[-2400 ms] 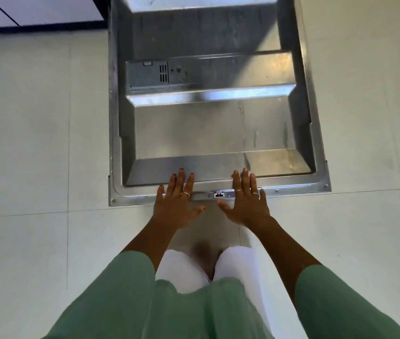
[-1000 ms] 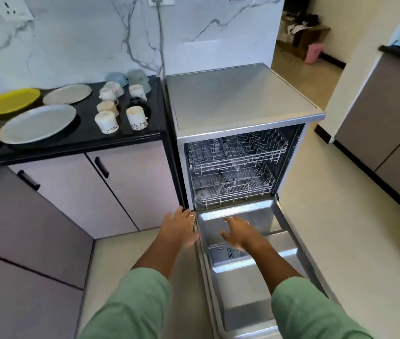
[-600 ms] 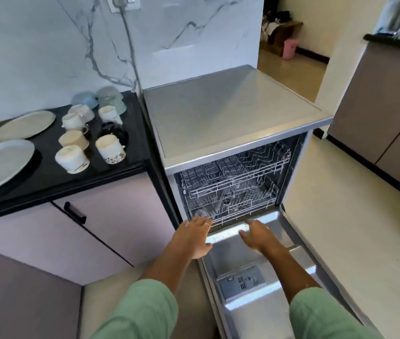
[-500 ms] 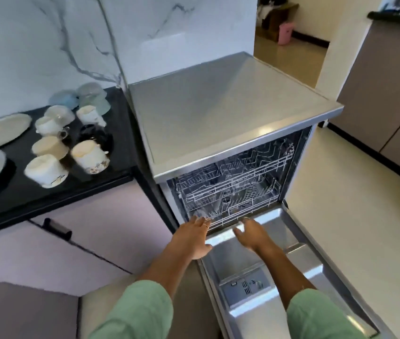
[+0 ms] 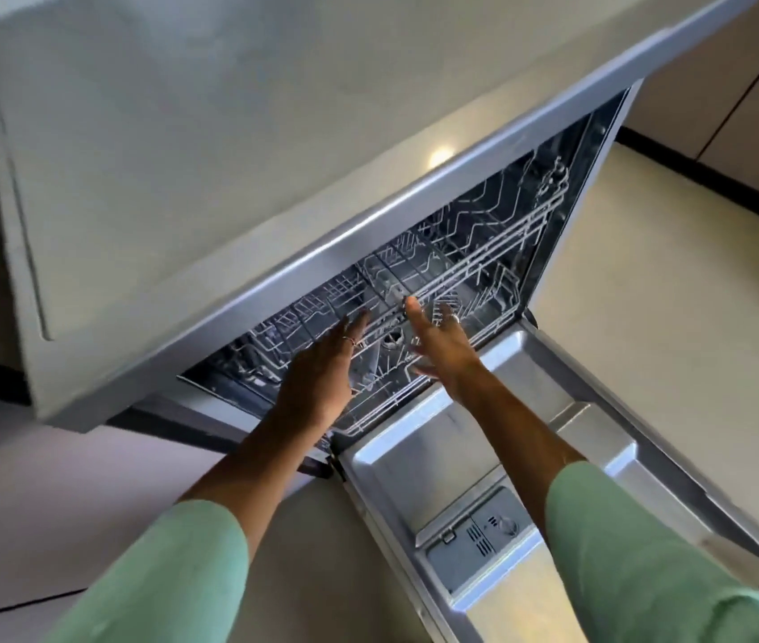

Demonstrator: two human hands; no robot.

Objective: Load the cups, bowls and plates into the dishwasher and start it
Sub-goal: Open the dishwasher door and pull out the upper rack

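Your 2 bare hands reach forward into the mouth of the grey, box-shaped dishwasher [image 5: 229,146], whose steel-lined door [image 5: 568,461] lies folded down flat in front of you. Your left hand [image 5: 317,378] is spread, fingers extended toward the front rail of the upper wire rack [image 5: 470,266], holding nothing; whether its fingertips touch the wire I cannot tell. Your right hand [image 5: 442,345] is also spread and empty, thumb pointing up at the same rail, a ring on 1 finger. Below the hands sits the lower wire rack [image 5: 377,406], with no dishes visible in either rack. The grey detergent compartment [image 5: 479,545] sits in the door panel between your 2 pale green sleeves [image 5: 169,573]. No cups, bowls or plates are in view. Cream floor tile [image 5: 665,317] lies to the right.
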